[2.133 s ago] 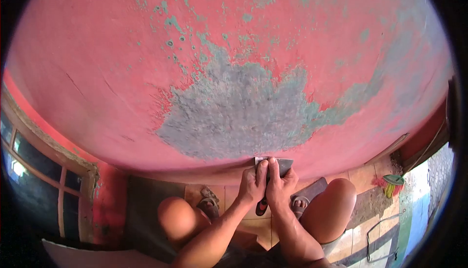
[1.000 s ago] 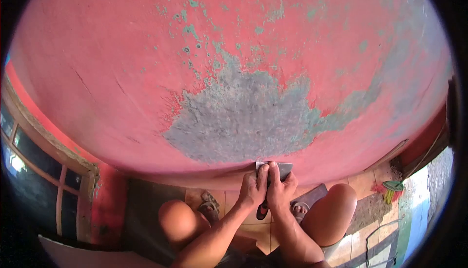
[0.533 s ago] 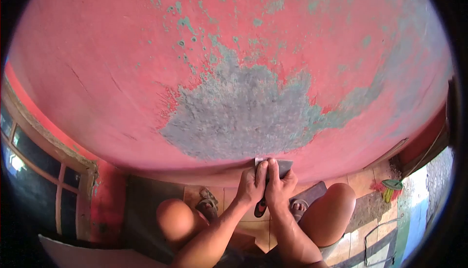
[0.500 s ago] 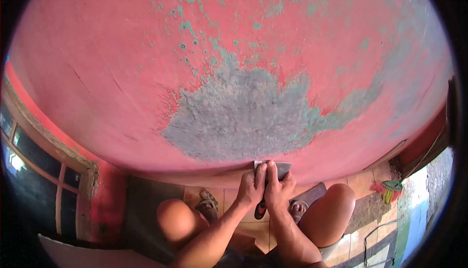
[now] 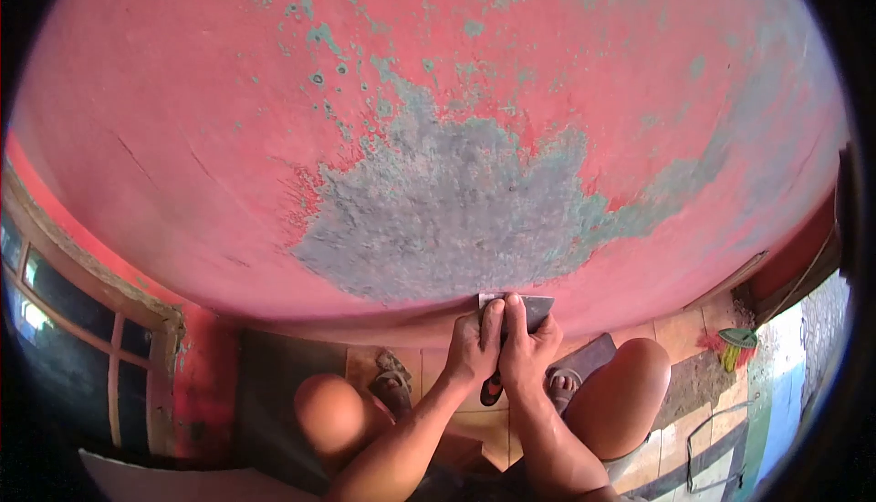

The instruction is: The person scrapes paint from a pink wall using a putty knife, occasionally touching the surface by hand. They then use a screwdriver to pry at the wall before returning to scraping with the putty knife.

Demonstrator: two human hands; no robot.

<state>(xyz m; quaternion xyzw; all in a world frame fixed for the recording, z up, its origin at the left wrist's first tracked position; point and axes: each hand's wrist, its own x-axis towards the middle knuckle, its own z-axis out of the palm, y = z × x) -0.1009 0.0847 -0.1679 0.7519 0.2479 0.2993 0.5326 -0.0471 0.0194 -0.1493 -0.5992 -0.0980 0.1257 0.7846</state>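
Both hands grip one putty knife (image 5: 540, 308), a flat metal scraper blade with a dark handle whose end pokes out below the palms. My left hand (image 5: 474, 345) is closed around it from the left, thumb pointing up along the blade. On the other side my right hand (image 5: 529, 342) is wrapped on it too, its thumb pressed near the blade. The blade's edge meets the pink wall (image 5: 228, 219) just under a large grey patch (image 5: 447, 219) where paint is gone. Most of the handle is hidden by the fingers.
My bent knees and sandalled feet (image 5: 391, 388) flank my forearms on the tiled floor (image 5: 652, 452). At right lies a broom head (image 5: 733, 349) with coloured bristles. A wood-framed window (image 5: 73, 338) stands at left. Dirt (image 5: 691, 387) covers some tiles.
The blade and both hands have shifted slightly up and to the right. My view has also moved a little, so the wall patch sits slightly differently. The grip is the same.
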